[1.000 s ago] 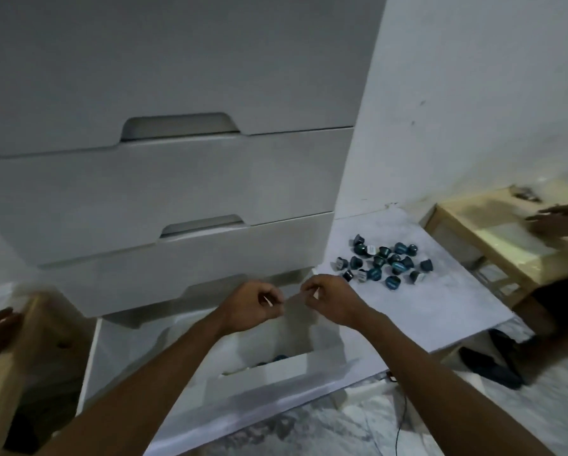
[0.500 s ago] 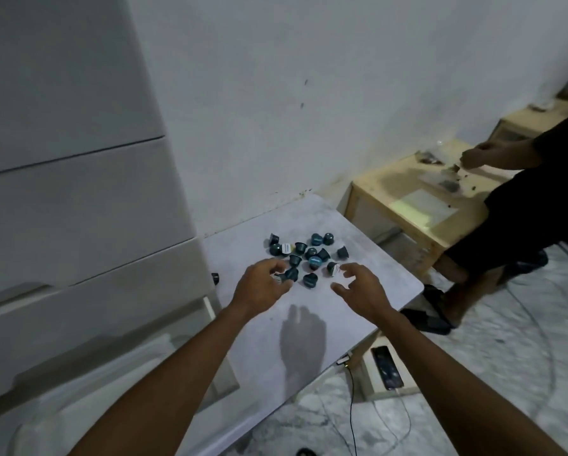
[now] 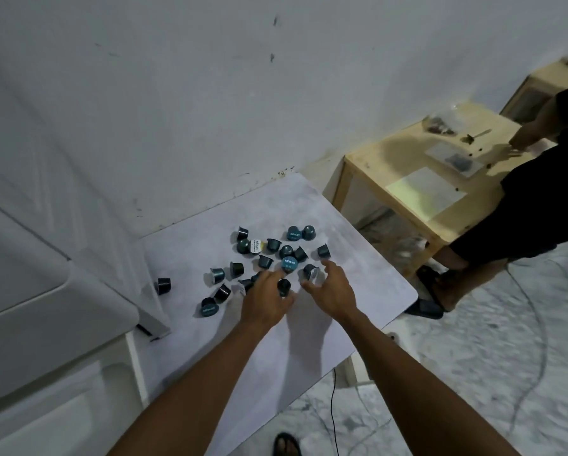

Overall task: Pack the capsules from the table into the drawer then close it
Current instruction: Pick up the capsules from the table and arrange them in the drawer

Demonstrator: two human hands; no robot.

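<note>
Scattered capsules (image 3: pixel 289 264) are being carried by the white counter's (image 3: pixel 368 268) far half. One dark capsule (image 3: pixel 283 287) at the cluster's near edge is being pinched by the left hand's (image 3: pixel 264 302) curled fingers. The right hand (image 3: pixel 335 292) is being held just beside, fingers spread, gripping nothing.

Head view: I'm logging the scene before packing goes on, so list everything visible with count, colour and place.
capsules: about twenty, dark teal, scattered on the table
table: one, white, against the wall
drawer unit: one, white, left of the table
wooden table: one, pale wood, far right, papers on it
other person: one, dark clothes, at the wooden table
cable: one, black, floor under the table
left hand: one, among the capsules, grip unclear
right hand: one, fingers spread by a capsule
</note>
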